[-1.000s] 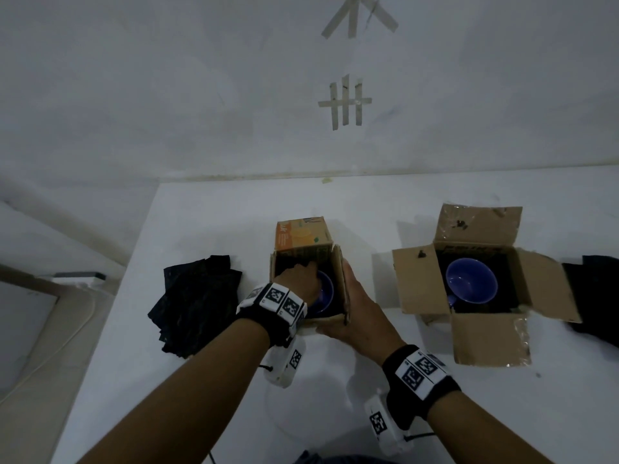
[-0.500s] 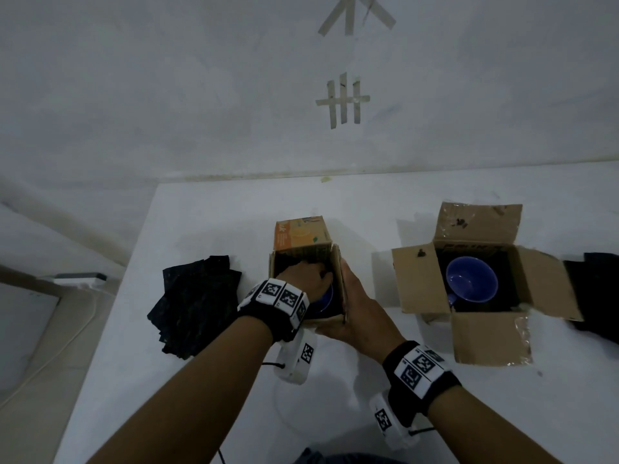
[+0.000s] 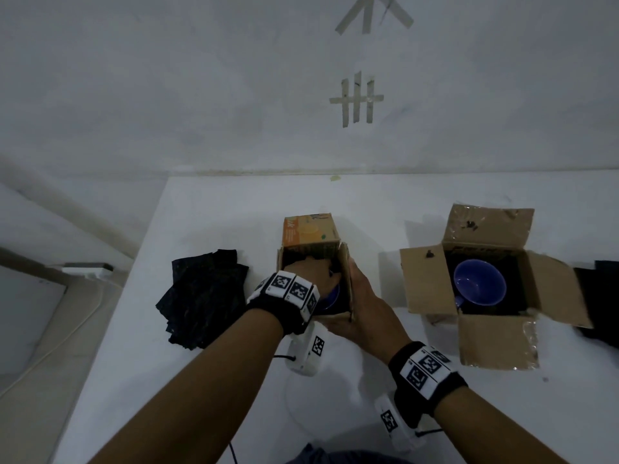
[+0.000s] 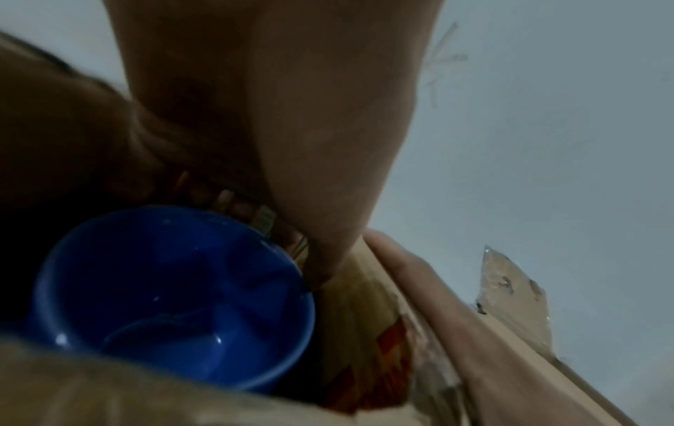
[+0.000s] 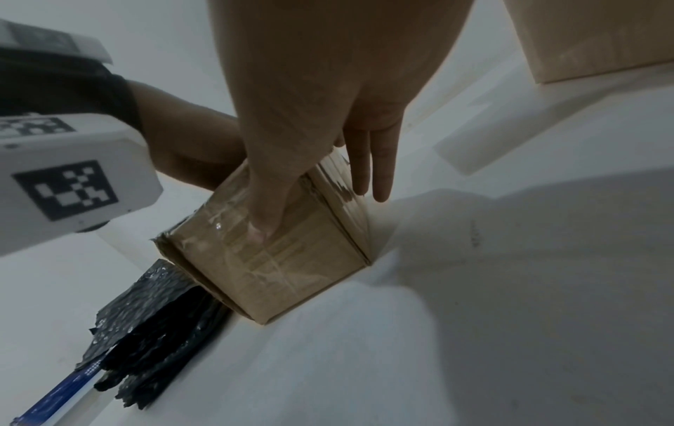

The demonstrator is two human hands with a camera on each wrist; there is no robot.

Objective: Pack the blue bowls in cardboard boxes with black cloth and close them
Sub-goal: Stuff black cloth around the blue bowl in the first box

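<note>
A small cardboard box with an orange far flap stands at the table's middle, a blue bowl inside it. My left hand reaches down into this box over the bowl; its thumb points down between the bowl's rim and the box wall, and its fingertips are hidden. My right hand clasps the box's near right corner, with its thumb on the near face and its fingers along the right side. A second, larger box lies open to the right with another blue bowl on black cloth.
A pile of black cloth lies left of the small box, close to the table's left edge. More black cloth sits at the far right. A white wall with tape marks rises behind the table.
My left hand has pushed farther into the small box and now covers more of the bowl. The right hand and both boxes have stayed where they were.
</note>
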